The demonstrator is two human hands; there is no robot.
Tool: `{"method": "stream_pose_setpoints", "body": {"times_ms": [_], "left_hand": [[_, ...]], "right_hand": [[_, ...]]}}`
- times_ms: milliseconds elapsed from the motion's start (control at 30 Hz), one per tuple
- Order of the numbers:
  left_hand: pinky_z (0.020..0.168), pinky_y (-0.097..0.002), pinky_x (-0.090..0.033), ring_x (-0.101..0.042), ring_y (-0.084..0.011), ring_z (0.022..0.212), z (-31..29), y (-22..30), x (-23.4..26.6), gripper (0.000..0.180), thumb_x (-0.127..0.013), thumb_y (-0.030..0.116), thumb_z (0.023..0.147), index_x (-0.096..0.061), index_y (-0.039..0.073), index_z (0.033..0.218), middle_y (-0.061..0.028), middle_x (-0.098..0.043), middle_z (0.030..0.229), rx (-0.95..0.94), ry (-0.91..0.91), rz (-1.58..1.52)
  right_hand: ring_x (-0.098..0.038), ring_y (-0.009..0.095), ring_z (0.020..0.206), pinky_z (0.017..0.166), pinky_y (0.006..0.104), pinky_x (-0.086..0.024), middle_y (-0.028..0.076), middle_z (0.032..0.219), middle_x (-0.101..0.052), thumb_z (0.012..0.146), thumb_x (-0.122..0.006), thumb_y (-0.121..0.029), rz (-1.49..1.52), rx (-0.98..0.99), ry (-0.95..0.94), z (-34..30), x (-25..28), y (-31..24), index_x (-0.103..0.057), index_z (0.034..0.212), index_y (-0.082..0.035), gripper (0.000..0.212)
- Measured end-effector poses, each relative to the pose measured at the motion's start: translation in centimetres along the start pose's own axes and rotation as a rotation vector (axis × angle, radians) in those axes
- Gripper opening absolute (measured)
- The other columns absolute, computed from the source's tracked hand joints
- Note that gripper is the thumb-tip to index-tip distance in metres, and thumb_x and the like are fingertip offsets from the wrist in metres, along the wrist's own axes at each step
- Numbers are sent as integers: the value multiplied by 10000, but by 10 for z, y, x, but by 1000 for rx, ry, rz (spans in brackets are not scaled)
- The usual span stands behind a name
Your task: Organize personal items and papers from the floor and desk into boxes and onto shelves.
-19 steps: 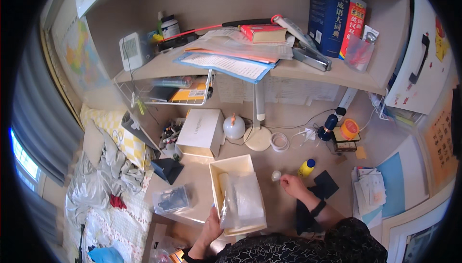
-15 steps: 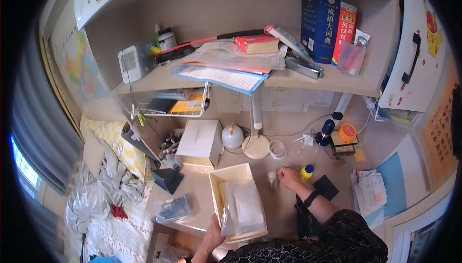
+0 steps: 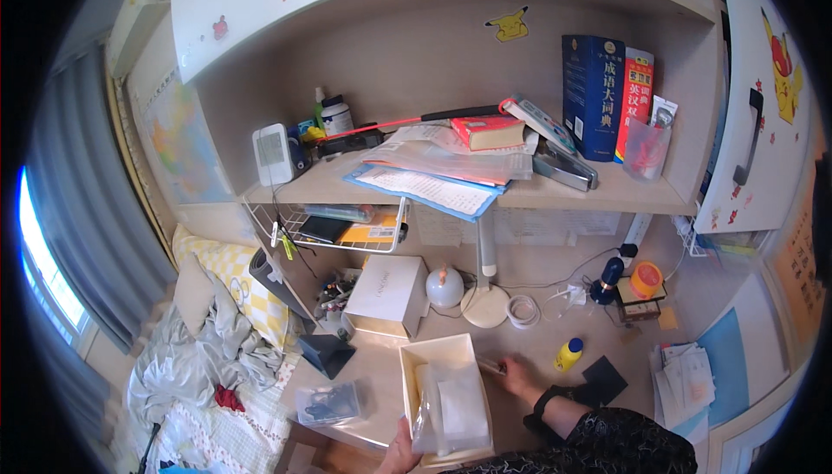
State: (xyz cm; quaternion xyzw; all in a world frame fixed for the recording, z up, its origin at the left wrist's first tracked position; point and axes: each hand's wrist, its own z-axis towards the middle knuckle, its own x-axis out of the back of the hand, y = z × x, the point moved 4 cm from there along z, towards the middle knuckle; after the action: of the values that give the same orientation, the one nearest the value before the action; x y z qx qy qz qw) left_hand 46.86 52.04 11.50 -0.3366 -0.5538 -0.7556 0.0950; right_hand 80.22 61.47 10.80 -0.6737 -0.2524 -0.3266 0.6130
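My left hand (image 3: 400, 450) grips the near left edge of a cream open-topped box (image 3: 478, 361), its fingers partly hidden by the box wall. Inside the box lie clear plastic bags and white sheets (image 3: 459, 409). Just to the right of the box, my right hand (image 3: 517, 379) is closed on a small pale bottle (image 3: 491, 366) that points toward the box's right wall. On the desk beyond that hand stands a yellow bottle with a blue cap (image 3: 568, 355). A dark flat piece (image 3: 604, 379) lies to the right, beside my dark-banded wrist.
A white box (image 3: 386, 296), a round white humidifier-like object (image 3: 444, 286) and a lamp base (image 3: 485, 307) line the back. Left of the cream box are a clear container (image 3: 329, 403) and a dark stand (image 3: 326, 355). Papers (image 3: 683, 379) lean at right; a shelf (image 3: 607, 197) overhangs the desk.
The view has tilted upward, showing more shelf. My right hand has picked up the small pale bottle and brought it left toward the box. My left hand remains on the box edge.
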Motion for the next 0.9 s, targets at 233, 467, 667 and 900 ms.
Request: {"method": "stream_pose_setpoints", "body": {"times_ms": [233, 467, 667, 900], "left_hand": [[830, -416, -433, -505, -414, 1019, 2, 31, 11, 805, -642, 250, 735, -184, -38, 1332, -326, -499, 1072, 252, -14, -214], [862, -411, -413, -498, -398, 1045, 6, 38, 12, 808, -624, 188, 737, -143, -26, 1350, -339, -454, 1132, 189, -15, -124], [846, -419, -417, -513, -411, 999, 1, 38, 16, 773, -587, 127, 756, -121, -62, 1342, -343, -449, 1133, 87, 4, -126], [796, -413, -441, -542, -401, 920, 8, 32, 8, 636, -527, 148, 807, -214, -61, 1320, -317, -495, 1067, -23, -69, 64]], "right_hand": [[-545, 334, 843, 732, 417, -453, 165, 884, -575, 693, -622, -189, -145, 159, 145, -12, -4, -16, -556, 982, -73, 319], [-546, 328, 833, 724, 420, -455, 164, 872, -580, 678, -637, -205, -228, 47, 169, -10, -7, -10, -587, 953, -77, 307], [-551, 204, 744, 662, 335, -450, 107, 822, -583, 692, -679, -191, 384, 30, 269, -26, -6, 18, -545, 965, -46, 337], [-584, 321, 882, 786, 399, -437, 216, 928, -609, 784, -602, -282, 226, 23, 283, -75, -3, 53, -597, 1001, -31, 332]]}}
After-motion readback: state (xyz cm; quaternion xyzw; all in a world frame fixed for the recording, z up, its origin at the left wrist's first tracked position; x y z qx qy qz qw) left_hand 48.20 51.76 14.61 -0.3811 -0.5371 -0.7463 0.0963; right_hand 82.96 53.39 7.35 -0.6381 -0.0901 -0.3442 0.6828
